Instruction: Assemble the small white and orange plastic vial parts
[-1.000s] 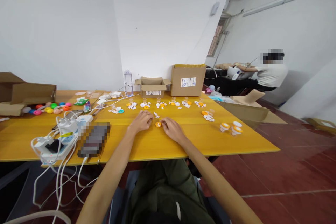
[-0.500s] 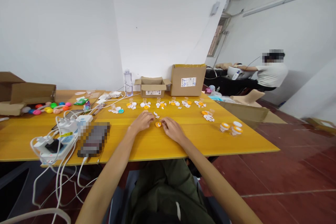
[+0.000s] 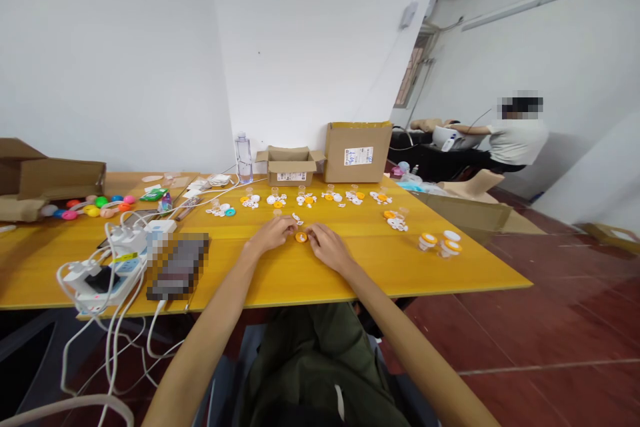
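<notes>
A small round orange cap [image 3: 301,237] with white pieces in it lies on the yellow table between my hands. My left hand [image 3: 273,233] is at its left, fingers curled together in a pinch. On the other side, my right hand [image 3: 326,245] has bent fingers pressed together, fingertips close to the cap's edge. Whatever either pinch holds is too small to make out. Just beyond the fingers lie small white plastic parts [image 3: 298,219]. Behind my left hand stands a clear cup [image 3: 277,212], partly hidden.
Several piles of white and orange parts [image 3: 355,197] with clear cups line the table's far side. Orange-topped cups [image 3: 428,242] stand at right. Cardboard boxes [image 3: 290,167] and a bottle [image 3: 244,159] are behind. A power strip [image 3: 115,280] with cables lies left. A person [image 3: 517,140] sits far right.
My left hand has shifted slightly right, closer to the orange cap, and the clear cup behind it shows more. My right hand has hardly moved.
</notes>
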{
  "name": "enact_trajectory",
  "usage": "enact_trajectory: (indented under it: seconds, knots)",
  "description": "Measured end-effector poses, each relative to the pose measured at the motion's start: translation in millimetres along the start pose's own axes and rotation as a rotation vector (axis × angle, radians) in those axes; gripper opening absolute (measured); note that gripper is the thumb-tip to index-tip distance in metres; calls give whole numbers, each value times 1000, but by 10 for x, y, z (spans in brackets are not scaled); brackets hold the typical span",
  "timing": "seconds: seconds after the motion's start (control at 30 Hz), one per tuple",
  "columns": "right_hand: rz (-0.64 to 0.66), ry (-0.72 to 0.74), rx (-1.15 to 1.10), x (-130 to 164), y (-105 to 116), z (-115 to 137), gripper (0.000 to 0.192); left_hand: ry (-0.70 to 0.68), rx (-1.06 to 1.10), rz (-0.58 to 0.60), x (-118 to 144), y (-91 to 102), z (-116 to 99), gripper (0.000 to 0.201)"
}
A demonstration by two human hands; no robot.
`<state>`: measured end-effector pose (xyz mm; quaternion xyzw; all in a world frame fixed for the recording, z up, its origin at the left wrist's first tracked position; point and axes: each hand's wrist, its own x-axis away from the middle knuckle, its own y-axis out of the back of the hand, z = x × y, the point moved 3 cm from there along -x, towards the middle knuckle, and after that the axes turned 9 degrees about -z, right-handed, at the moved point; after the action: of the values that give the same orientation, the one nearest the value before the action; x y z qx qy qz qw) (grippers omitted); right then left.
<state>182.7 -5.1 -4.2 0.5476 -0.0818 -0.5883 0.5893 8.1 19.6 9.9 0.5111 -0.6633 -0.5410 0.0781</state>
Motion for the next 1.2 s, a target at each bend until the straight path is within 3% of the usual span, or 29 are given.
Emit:
enact_trajectory:
  seconds: [0.4,1.2]
  knots:
    - [-18,39,-43,2,-7,-13,24,22,48,-49,-6,-45,137,26]
    - [13,127,-12,-3,22,52,25,55,128,-17,-13,-54,133,24]
